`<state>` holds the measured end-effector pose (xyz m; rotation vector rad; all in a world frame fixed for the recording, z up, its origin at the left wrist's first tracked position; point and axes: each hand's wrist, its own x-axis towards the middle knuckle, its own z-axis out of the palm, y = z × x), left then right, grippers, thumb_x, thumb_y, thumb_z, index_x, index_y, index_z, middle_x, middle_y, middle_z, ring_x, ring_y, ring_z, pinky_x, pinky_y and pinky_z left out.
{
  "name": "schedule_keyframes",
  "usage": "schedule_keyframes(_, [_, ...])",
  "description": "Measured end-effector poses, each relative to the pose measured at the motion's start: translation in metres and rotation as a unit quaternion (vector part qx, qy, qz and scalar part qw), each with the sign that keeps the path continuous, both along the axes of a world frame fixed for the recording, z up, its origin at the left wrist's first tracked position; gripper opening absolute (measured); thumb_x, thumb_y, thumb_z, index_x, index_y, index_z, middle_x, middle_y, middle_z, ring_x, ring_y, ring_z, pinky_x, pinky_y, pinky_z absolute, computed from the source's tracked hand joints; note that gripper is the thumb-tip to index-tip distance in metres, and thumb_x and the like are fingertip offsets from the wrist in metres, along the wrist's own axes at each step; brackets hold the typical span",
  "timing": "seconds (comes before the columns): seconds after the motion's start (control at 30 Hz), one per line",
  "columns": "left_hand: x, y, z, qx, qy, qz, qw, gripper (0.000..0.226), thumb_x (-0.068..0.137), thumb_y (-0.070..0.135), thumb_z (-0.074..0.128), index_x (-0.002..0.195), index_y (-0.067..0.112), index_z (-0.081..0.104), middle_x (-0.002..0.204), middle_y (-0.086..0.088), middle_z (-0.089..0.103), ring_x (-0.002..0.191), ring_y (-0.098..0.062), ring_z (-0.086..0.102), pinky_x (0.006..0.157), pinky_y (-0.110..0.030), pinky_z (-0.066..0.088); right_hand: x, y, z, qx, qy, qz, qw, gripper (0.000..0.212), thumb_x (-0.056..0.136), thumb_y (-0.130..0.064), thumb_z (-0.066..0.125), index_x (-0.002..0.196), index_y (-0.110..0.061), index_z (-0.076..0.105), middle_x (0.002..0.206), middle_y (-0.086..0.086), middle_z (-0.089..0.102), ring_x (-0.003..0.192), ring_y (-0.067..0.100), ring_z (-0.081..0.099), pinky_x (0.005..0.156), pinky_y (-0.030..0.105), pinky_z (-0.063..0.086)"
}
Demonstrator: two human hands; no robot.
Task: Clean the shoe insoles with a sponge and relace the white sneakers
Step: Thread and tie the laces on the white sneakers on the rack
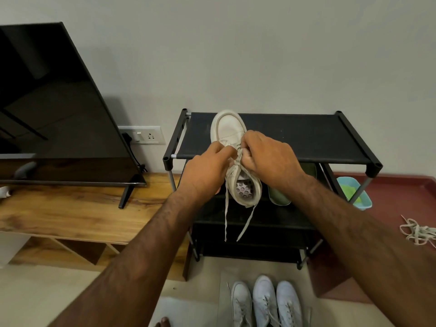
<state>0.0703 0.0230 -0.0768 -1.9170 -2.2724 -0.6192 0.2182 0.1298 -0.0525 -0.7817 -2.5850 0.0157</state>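
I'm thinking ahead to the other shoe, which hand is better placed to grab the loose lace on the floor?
Probably right: the loose lace lies nearer the right hand; the left hand would have to cross the sneaker.

bare rack top [306, 135] right of sneaker [230, 128], wall behind, TV [54, 102] blocking far left

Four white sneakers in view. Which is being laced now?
The sneaker on the shoe rack's top shelf: left hand and right hand pinch its lace. The other three stand on the floor.
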Motion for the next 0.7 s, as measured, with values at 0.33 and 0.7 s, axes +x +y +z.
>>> schedule_keyframes(0.33, [0.000, 0.001, -0.005, 0.065, 0.083, -0.034, 0.994, 0.029, 0.094, 0.024, 0.073, 0.120, 0.022, 0.060, 0.116, 0.002, 0.062, 0.091, -0.023, 0.068, 0.066, -0.043, 0.061, -0.003, -0.001, -0.006, -0.043, 0.042, -0.016, 0.998, 0.009, 0.100, -0.034, 0.047, 0.099, -0.026, 0.050, 0.093, -0.008, 0.057, 0.074, 0.012, 0.054, 0.060, 0.031, 0.044])
schedule_keyframes(0.7, [0.003, 0.009, -0.004, 0.043, 0.063, 0.008, 0.997, 0.020, 0.100, 0.030, 0.061, 0.113, 0.019, 0.050, 0.108, 0.002, 0.055, 0.075, -0.018, 0.057, 0.063, -0.044, 0.055, 0.002, 0.001, -0.009, -0.186, 0.139, -0.005, 0.973, 0.005, 0.100, -0.026, 0.057, 0.101, -0.028, 0.062, 0.091, -0.012, 0.066, 0.081, 0.008, 0.063, 0.077, 0.036, 0.058])
